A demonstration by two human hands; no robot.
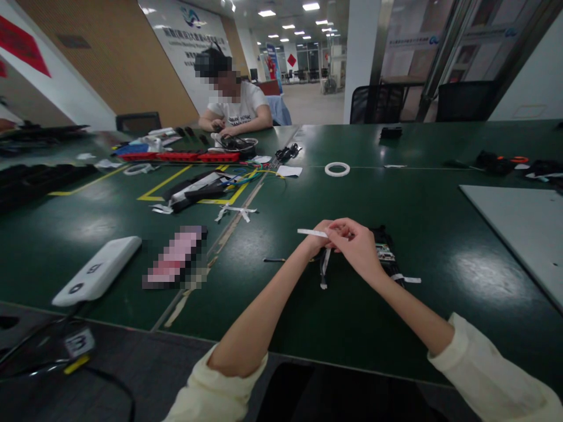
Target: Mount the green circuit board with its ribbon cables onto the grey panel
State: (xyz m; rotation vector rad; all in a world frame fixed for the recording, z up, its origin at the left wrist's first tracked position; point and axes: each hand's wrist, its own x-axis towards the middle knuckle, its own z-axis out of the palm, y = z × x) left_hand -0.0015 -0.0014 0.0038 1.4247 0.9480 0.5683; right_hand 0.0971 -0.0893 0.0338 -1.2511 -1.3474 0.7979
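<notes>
Both my hands meet above the dark green table (396, 199). My left hand (317, 239) is closed and pinches a white strip of tape (311, 232) that sticks out to the left. My right hand (358, 246) is closed, its fingers pinching the same tape where the hands touch. A second white strip (324, 266) hangs down below my hands. Just behind my right hand lies a small black device with an exposed circuit board (384, 251), with a white tape piece (407, 278) stuck at its near end.
A white tape roll (337, 169) lies farther back. A white power bank (97, 271) rests at the near left beside a blurred pink item. Another person sits at the far end by red trays (178, 157) and cables. A grey board (523, 228) lies right.
</notes>
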